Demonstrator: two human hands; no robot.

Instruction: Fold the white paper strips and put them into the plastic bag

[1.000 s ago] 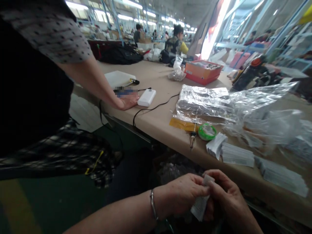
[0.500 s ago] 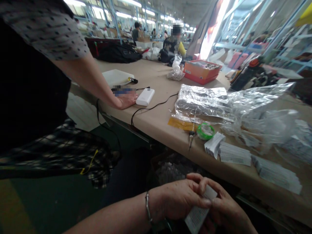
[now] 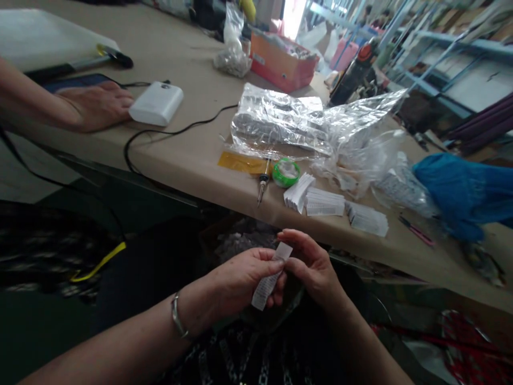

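Note:
My left hand (image 3: 248, 275), with a metal bangle at the wrist, pinches a printed white label strip (image 3: 265, 287) between thumb and fingers below the table edge. My right hand (image 3: 315, 267) is beside it, its thumb and index finger at the strip's upper part and its other fingers loosely curved. On the table edge above lie three stacks of white labels: a fanned one (image 3: 298, 192), a middle one (image 3: 324, 203) and a right one (image 3: 366, 218). To their left are a green ring of tape (image 3: 286, 172) and a soldering-iron-like tool (image 3: 262, 187) with its tip toward me.
Another person's hand (image 3: 96, 104) rests on the table (image 3: 192, 155) beside a white power bank (image 3: 157, 103) with a black cable. Clear plastic bags (image 3: 280, 120), an orange box (image 3: 282, 61), blue cloth (image 3: 465, 187) and pink-handled snips (image 3: 419, 232) lie around.
The view has tilted down and turned right, bringing the blue cloth and snips into sight. Both hands still hold up the label; my right hand's fingers are more spread.

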